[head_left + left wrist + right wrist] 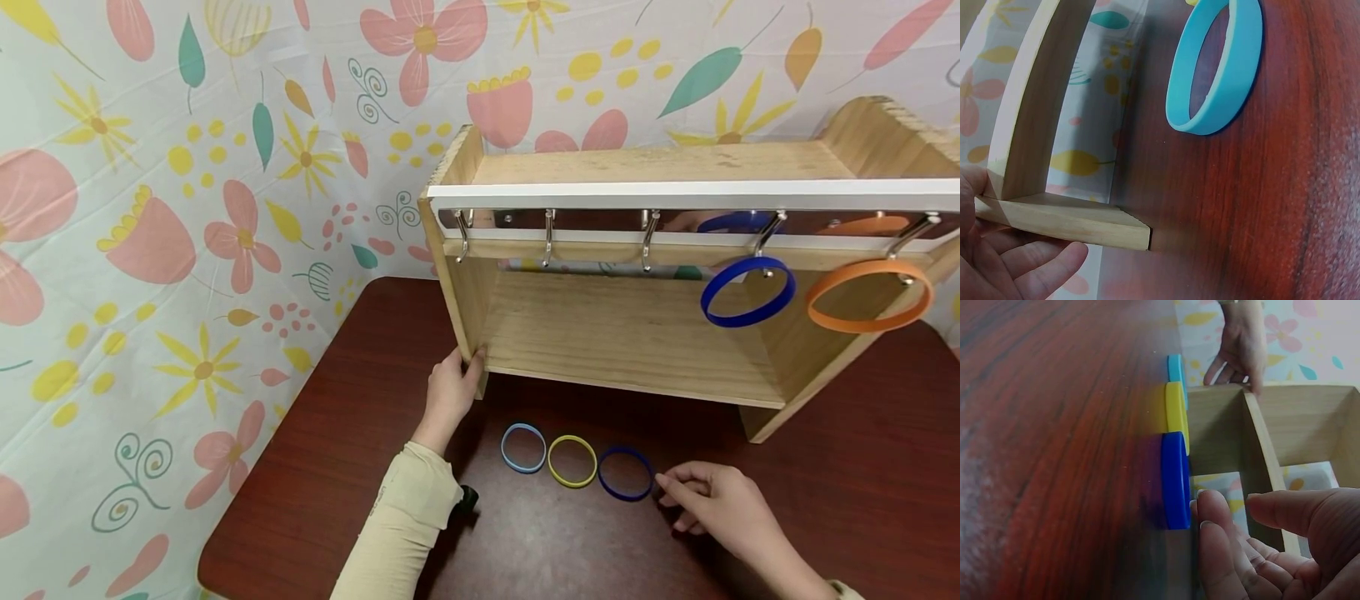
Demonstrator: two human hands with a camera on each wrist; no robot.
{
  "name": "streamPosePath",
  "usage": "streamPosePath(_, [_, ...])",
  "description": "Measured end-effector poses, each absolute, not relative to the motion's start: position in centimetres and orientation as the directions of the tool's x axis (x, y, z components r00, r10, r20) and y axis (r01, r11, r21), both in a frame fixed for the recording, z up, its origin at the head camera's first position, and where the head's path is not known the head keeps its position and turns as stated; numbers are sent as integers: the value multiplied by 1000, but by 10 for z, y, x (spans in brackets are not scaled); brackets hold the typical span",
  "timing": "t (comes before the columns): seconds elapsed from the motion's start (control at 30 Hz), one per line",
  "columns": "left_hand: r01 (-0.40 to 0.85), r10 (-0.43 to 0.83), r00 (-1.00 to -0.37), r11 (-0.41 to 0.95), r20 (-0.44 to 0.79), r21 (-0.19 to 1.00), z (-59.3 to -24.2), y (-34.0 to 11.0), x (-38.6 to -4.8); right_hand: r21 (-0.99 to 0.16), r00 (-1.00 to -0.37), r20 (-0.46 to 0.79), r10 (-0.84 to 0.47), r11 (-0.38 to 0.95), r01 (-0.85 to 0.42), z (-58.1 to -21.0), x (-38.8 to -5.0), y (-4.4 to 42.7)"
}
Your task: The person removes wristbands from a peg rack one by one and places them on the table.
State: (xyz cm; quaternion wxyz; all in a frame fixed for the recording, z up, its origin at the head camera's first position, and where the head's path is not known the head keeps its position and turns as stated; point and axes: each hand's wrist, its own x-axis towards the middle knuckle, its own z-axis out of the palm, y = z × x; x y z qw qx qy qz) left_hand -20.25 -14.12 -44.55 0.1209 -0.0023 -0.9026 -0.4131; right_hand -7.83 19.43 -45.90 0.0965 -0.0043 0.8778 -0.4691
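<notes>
My left hand (450, 392) grips the lower left side of a wooden shelf (630, 333), thumb at the front and fingers around the outside of the side panel (1079, 219). My right hand (720, 504) is beside a dark blue wristband (626, 498) that lies on the table. Its thumb and index finger are apart with nothing between them; whether a fingertip touches the band I cannot tell. A yellow wristband (572, 485) and a light blue wristband (1235, 69) lie in a row left of the dark blue one.
A metal hook rail (600, 220) runs along the shelf's upper front. From its two rightmost hooks hang a blue wristband (748, 317) and an orange wristband (870, 323). The shelf stands on a dark red-brown table (315, 467) before a flower-patterned cloth (202, 275).
</notes>
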Motion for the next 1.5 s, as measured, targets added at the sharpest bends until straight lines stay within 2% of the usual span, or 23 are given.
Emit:
streamPosePath(0.63, [98, -100, -971, 663, 218, 742, -445, -140, -203, -834, -988, -109, -107, 551, 32, -447, -78, 197])
streamPosePath(1.5, [80, -107, -974, 655, 198, 751, -447, -140, -203, -886, -988, 5, -153, 457, -75, -430, -76, 202])
